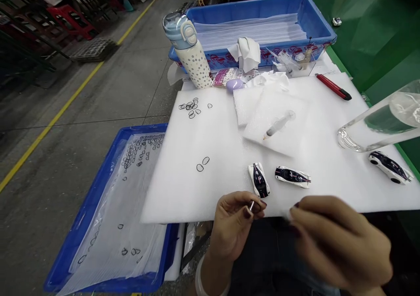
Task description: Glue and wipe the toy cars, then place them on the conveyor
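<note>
My left hand (231,223) is closed in a pinch at the front edge of the white foam board (183,191). A tiny, pale, shiny sliver (251,206) shows between its thumb and fingers, too small to name. To its right, my right hand (341,243) is also pinched and blurred by motion; a whitish smear is at its fingertips, and what it holds cannot be made out. Just beyond my left fingertips lies a white and dark blue toy car (259,180). A second toy car (293,176) lies on its right, a third toy car (390,167) farther right.
Thin black rings (189,106) lie on the board's left. A syringe (278,125) rests on foam sheets, near a red cutter knife (333,86) and clear cup (377,125). A dotted bottle (193,64) stands before a blue bin (249,9). A blue tray (82,226) sits lower left.
</note>
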The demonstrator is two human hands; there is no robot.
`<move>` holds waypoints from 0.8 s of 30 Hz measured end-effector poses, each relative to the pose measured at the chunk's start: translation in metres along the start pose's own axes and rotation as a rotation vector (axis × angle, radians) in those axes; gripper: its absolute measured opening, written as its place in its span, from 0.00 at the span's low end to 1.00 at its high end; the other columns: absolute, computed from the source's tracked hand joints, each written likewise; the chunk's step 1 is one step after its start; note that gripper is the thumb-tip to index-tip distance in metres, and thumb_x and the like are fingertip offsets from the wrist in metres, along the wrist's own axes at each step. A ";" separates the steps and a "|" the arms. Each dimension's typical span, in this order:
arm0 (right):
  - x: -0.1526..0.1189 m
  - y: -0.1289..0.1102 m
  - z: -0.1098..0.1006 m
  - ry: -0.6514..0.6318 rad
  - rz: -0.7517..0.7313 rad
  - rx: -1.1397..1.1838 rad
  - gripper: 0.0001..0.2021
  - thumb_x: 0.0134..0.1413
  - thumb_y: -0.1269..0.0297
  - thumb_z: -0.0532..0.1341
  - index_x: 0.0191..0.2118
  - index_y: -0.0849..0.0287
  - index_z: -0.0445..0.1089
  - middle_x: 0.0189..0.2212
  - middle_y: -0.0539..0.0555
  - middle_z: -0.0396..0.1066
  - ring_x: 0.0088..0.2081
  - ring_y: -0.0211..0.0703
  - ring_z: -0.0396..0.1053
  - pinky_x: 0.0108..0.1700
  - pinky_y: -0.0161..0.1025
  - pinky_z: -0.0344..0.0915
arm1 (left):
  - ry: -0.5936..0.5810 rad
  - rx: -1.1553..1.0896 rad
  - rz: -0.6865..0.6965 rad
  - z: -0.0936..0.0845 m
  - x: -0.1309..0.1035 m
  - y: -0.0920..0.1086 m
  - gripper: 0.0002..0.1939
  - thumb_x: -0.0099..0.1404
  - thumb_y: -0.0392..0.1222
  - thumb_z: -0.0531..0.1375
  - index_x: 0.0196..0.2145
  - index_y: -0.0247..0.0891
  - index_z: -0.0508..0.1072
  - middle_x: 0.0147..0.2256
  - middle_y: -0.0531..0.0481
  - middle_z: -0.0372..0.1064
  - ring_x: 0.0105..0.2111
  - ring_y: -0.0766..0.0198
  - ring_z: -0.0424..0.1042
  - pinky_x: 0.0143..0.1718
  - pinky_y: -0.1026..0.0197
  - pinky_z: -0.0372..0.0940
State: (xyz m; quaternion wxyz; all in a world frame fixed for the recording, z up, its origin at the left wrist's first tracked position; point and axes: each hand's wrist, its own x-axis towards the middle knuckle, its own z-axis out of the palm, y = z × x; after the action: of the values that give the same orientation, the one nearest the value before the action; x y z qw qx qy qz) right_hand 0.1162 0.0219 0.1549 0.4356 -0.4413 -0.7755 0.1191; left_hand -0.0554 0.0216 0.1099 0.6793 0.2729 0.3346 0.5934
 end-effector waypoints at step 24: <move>0.001 0.024 0.046 -0.070 0.296 -0.111 0.06 0.64 0.70 0.61 0.37 0.58 0.75 0.32 0.52 0.78 0.29 0.37 0.75 0.27 0.33 0.66 | 0.166 1.355 0.460 -0.007 0.012 0.005 0.15 0.64 0.36 0.66 0.49 0.41 0.78 0.48 0.46 0.75 0.43 0.60 0.77 0.43 0.58 0.78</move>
State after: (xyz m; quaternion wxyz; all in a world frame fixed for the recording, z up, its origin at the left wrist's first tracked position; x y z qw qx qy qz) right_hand 0.0941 0.0457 0.1146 0.3609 -0.5697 -0.7221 0.1541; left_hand -0.0635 0.0338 0.1076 0.1910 0.6519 0.6137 0.4024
